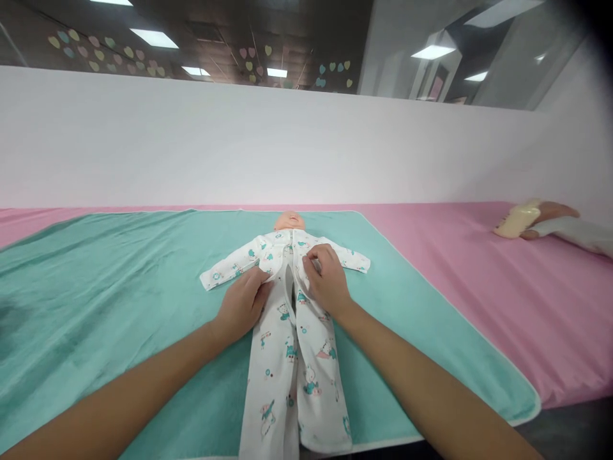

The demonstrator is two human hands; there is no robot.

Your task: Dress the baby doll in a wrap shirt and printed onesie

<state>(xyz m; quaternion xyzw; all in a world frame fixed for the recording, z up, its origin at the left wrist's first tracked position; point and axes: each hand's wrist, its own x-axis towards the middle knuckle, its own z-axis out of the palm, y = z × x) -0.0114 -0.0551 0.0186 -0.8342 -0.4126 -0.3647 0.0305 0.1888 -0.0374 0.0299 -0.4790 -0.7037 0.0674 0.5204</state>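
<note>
A baby doll (290,222) lies on its back on a teal mat (119,287), dressed in a white printed sleepsuit (297,358) whose front gapes open at the belly. My left hand (243,305) pinches the left edge of that opening, fingers closed on the cloth. My right hand (325,281) grips the right edge at the doll's chest, fingers curled on the fabric. The suit's legs stretch toward me, flat and limp.
The mat lies on a pink sheet (454,255) over a long table against a white partition (287,147). At the far right, another person's hand (550,214) rests by a cream bottle-like object (517,220) and white cloth.
</note>
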